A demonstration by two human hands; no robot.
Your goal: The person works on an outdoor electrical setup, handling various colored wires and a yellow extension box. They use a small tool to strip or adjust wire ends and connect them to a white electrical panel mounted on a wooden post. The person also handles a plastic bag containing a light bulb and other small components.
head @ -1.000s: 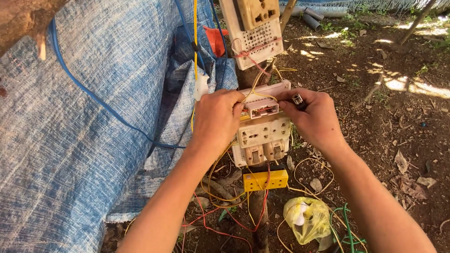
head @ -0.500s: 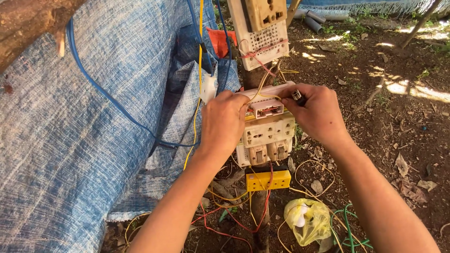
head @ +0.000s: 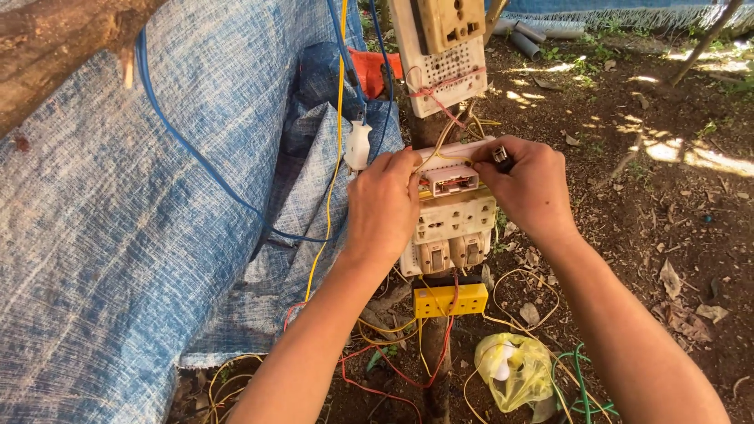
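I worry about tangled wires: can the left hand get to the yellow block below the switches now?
Probably yes: the left hand rests just above it, and the yellow block faces outward with only thin wires hanging beside it.

You're outdoors at a makeshift electrical post, not in any room: bare soil (head: 675, 228) strewn with dry leaves lies underfoot in dappled sunlight. A blue tarp (head: 118, 235) hangs at your left under a rough log (head: 55, 47). Sockets (head: 448, 23), a switch box (head: 448, 228) and loose wires (head: 408, 345) are fixed to an upright pole.
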